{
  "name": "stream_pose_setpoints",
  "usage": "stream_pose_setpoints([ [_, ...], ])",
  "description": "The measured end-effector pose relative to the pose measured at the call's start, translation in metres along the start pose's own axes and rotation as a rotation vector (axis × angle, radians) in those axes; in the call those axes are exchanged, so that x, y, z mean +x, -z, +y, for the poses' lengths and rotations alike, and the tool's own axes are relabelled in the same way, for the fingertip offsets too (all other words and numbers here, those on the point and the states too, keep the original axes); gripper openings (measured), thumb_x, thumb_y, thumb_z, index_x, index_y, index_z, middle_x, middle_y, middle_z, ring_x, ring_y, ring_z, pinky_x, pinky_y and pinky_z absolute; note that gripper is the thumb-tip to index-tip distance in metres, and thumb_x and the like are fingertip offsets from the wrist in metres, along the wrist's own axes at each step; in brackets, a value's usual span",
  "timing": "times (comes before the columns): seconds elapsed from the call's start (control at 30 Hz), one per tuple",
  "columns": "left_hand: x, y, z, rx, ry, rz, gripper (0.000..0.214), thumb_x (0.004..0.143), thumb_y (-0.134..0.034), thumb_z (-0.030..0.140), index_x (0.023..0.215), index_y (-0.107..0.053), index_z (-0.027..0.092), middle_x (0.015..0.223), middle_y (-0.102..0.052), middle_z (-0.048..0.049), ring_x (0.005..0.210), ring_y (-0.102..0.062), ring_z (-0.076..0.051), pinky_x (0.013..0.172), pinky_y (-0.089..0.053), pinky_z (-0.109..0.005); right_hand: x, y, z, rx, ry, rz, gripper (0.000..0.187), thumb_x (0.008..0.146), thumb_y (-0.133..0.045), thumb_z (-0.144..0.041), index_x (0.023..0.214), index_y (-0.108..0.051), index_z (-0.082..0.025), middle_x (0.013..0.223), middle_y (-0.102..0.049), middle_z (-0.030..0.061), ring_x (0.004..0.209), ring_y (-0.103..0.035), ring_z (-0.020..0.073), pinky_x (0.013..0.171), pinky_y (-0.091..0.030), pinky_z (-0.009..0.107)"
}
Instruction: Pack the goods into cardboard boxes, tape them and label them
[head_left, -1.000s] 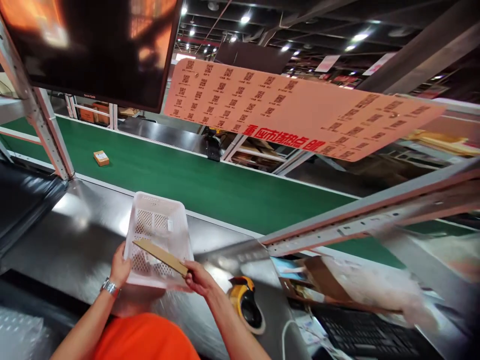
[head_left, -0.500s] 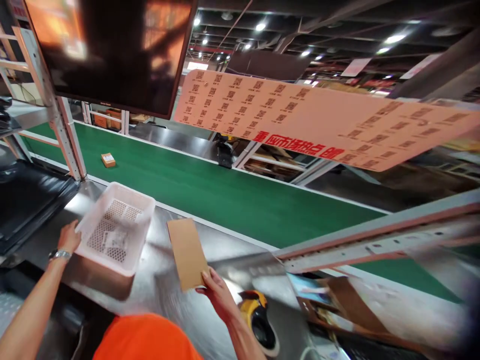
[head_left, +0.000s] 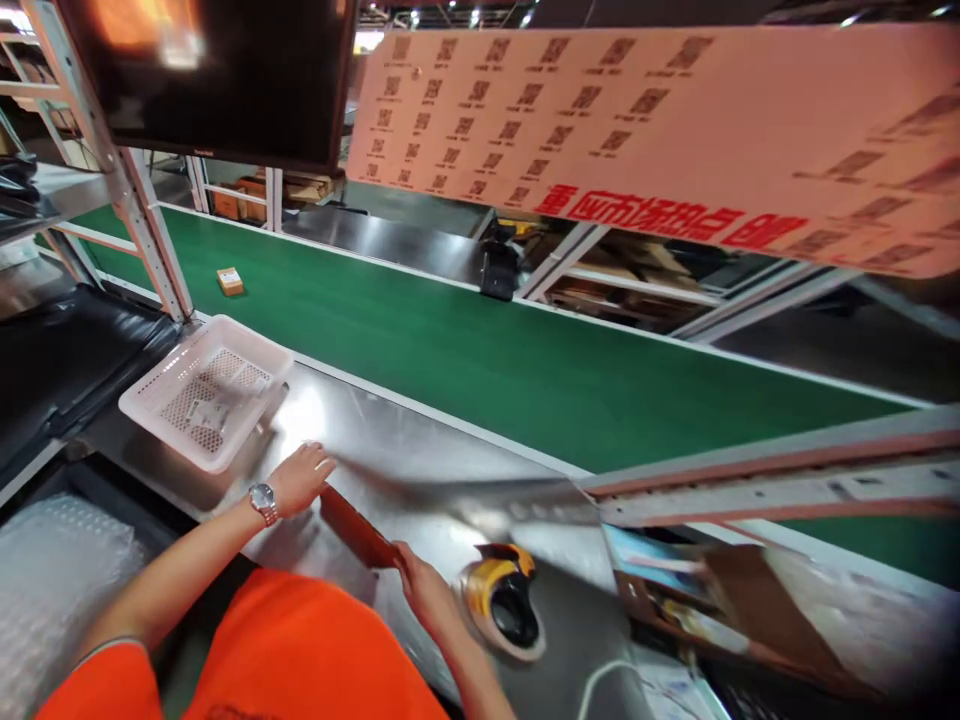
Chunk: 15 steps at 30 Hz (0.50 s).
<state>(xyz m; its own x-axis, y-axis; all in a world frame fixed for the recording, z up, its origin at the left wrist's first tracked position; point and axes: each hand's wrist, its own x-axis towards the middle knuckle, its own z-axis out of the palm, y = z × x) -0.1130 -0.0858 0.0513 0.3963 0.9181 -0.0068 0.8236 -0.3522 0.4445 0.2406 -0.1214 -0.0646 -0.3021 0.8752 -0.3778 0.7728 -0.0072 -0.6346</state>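
A flat brown cardboard piece is tilted so that I see it narrow and in shadow, above the metal table. My right hand pinches its near right end. At its other end is my left hand, with a watch on the wrist and the fingers bent over the corner; the thumb is hidden. A white plastic basket stands left of the hands, with a small clear packet inside. To the right of my right hand lies a yellow and black tape dispenser.
A green conveyor belt runs behind the table, carrying a small brown box. A monitor and a pink code board hang above. Bubble wrap lies at lower left. A metal frame beam crosses at right.
My left hand has let go of the basket and moved right to the cardboard piece. The cardboard has turned from face-on to nearly edge-on, lower in view. The head view has tilted down.
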Motion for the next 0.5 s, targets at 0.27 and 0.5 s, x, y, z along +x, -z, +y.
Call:
stream_pose_setpoints([
  [0.27,0.008,-0.06,0.036,0.057,-0.098,-0.193,0.033,0.108,-0.068,0.025,0.137,-0.078,0.014,0.148,-0.076,-0.0221,0.154,-0.062,-0.039,0.132,-0.048,-0.055,-0.019,-0.012,-0.005,0.126,0.106,-0.015,0.046,0.106,-0.046,-0.043,0.13,-0.079,-0.024,0.136,-0.085,0.0166,0.131,-0.078,0.0346,0.119,-0.059,0.052],
  [0.5,0.004,-0.084,0.03,0.119,0.042,-0.246,0.038,0.111,-0.067,0.037,0.14,-0.077,0.014,0.145,-0.077,-0.0214,0.152,-0.062,-0.038,0.13,-0.05,-0.055,-0.023,-0.024,-0.009,0.356,0.107,0.013,0.064,0.103,-0.051,-0.075,0.124,-0.084,-0.025,0.13,-0.088,0.0165,0.123,-0.081,0.038,0.114,-0.061,0.055],
])
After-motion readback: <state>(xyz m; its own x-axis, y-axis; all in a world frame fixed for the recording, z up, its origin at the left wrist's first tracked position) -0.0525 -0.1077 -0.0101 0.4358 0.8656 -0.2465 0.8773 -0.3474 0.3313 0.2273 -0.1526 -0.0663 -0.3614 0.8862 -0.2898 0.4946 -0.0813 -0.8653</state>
